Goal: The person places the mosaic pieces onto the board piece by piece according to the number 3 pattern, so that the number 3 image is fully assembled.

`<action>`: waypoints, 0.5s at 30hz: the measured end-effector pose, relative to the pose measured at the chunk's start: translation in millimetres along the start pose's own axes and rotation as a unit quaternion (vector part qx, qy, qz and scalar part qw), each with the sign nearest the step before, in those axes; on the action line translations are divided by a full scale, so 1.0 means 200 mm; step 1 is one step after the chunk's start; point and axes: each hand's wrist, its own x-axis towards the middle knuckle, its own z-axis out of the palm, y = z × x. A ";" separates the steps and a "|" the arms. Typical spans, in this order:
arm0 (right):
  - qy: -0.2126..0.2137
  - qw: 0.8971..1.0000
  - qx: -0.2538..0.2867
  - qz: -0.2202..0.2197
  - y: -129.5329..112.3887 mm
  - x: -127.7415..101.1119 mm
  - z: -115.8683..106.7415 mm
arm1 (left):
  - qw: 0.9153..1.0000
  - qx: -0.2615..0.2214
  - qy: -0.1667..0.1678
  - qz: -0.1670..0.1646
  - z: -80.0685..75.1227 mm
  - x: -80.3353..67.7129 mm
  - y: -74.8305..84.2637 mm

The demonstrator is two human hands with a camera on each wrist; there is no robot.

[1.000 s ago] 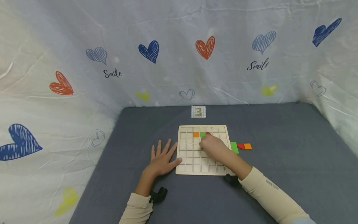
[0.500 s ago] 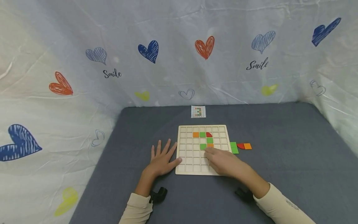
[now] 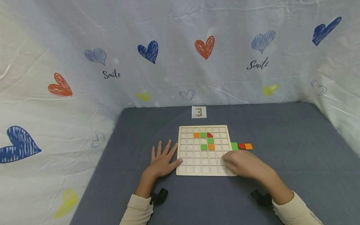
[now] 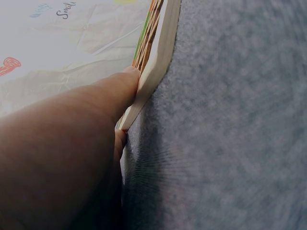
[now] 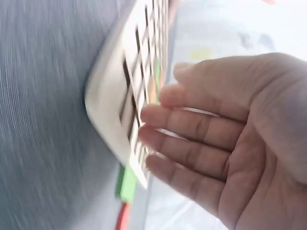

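Note:
A wooden grid board (image 3: 197, 162) lies on the grey table. In its cells sit an orange tile (image 3: 196, 135), a green tile (image 3: 203, 135), a red quarter-round tile (image 3: 209, 135), then a green tile (image 3: 210, 141), and a green (image 3: 204, 147) and orange tile (image 3: 211, 147) below. My left hand (image 3: 163, 161) rests flat beside the board, thumb against its left edge (image 4: 153, 72). My right hand (image 3: 242, 162) hovers over the board's near right corner (image 5: 120, 124), fingers straight, holding nothing.
Loose green (image 3: 234, 146), red (image 3: 242, 146) and orange (image 3: 248, 146) tiles lie just right of the board. A small pattern card (image 3: 199, 112) lies at the table's far edge. A heart-printed white sheet (image 3: 180, 56) walls the table on three sides.
My right hand drew back from the middle of the board toward its near right corner, leaving a green and an orange tile newly visible in the board. The left hand stayed put.

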 end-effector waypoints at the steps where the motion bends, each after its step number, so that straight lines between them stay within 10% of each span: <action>1: -0.003 1.000 -0.008 0.018 0.02 -0.01 -0.02 | 1.000 0.000 0.001 0.000 0.00 0.00 0.00; 15: -0.026 0.995 -0.049 0.089 0.16 -0.06 -0.06 | 1.000 -0.008 0.000 0.002 -0.01 0.00 0.00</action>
